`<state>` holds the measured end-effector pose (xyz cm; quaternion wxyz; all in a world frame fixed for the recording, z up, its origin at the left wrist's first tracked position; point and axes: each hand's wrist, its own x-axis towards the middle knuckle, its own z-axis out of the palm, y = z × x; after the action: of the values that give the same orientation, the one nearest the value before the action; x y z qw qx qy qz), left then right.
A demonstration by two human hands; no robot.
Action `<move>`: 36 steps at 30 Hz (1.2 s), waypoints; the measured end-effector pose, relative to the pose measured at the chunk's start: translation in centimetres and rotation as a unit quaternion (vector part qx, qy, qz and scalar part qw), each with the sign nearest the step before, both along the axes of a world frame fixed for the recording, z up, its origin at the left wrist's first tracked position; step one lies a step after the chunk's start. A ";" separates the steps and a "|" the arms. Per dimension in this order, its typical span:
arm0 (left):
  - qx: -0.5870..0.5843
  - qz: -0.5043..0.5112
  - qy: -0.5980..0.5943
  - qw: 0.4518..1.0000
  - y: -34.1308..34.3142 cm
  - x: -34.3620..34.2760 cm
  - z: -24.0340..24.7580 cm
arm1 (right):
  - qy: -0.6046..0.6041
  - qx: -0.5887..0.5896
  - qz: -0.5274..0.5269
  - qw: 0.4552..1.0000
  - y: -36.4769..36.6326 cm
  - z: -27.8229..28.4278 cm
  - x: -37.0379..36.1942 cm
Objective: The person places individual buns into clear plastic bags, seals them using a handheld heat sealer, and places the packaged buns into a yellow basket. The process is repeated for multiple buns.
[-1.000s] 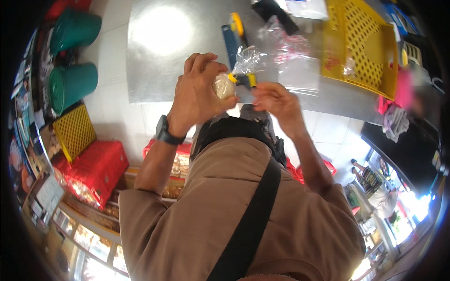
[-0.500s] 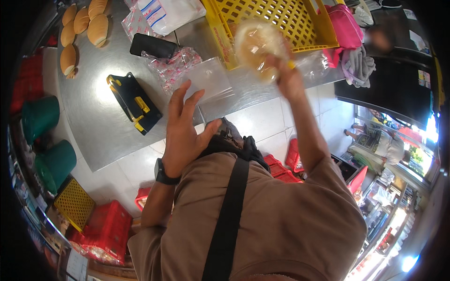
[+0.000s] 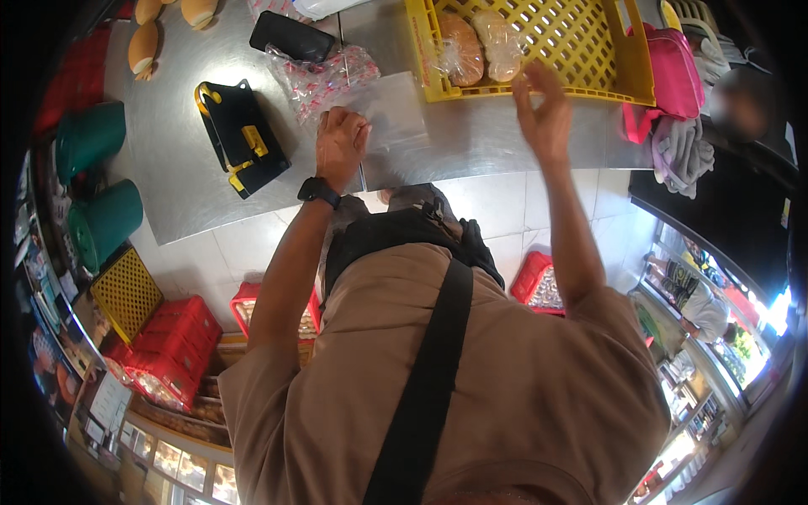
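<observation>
Two bread loaves in clear bags lie side by side in the yellow crate: a browner bagged loaf and a paler bagged loaf. My right hand hovers at the crate's near rim, close to the paler loaf, with its fingers apart and nothing in them. Over the steel table, my left hand has its fingers curled together beside a flat clear plastic bag. Whether the fingertips pinch the bag is hidden. Crumpled pink-printed plastic wrap lies just beyond that hand.
A black phone and a black-and-yellow holder rest on the steel table. Unwrapped bread rolls sit far left. A pink bag and grey cloth are at the right. Red crates and green bins stand below.
My right hand has let go of the bagged loaf, which now lies in the crate, and has drawn back from it. My left hand's spread fingers have curled in. The view has shifted.
</observation>
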<state>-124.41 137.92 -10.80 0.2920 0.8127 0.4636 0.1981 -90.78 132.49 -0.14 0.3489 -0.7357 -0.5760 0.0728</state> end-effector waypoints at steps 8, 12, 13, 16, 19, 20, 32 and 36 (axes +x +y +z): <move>0.045 -0.051 -0.008 0.998 1.0 1.4 0.1 | -0.013 -0.100 0.139 0.985 -1.9 -10.5 -14.6; 0.058 -0.099 -0.004 0.993 1.2 0.4 -0.2 | -0.094 -0.229 0.172 0.953 0.0 -13.0 -14.7; 0.051 -0.096 -0.020 0.994 1.0 0.9 0.9 | -0.058 -0.083 0.164 0.981 -0.8 -13.8 -14.5; 0.069 -0.115 -0.044 0.990 0.8 1.5 2.4 | 0.051 -0.173 0.160 0.971 -1.1 -10.5 -13.9; 0.045 -0.160 -0.036 0.985 1.2 1.1 4.1 | 0.194 -0.215 0.162 0.943 -1.7 -7.4 -13.0; 0.029 -0.169 -0.006 0.985 1.3 1.0 4.8 | 0.230 -0.211 0.161 0.936 -1.9 -7.0 -13.0; 0.002 -0.206 -0.009 0.978 -0.7 -4.1 5.4 | -0.064 -0.147 0.388 0.908 -1.5 -10.7 -14.7; -0.120 -0.159 0.002 0.980 -4.2 -2.6 14.3 | -0.069 -0.105 0.386 0.914 -1.5 -13.2 -14.5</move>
<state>-126.98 133.72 3.48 0.4143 0.8354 0.3497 0.0908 -105.31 130.94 -13.30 0.1733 -0.4914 -0.8270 0.2111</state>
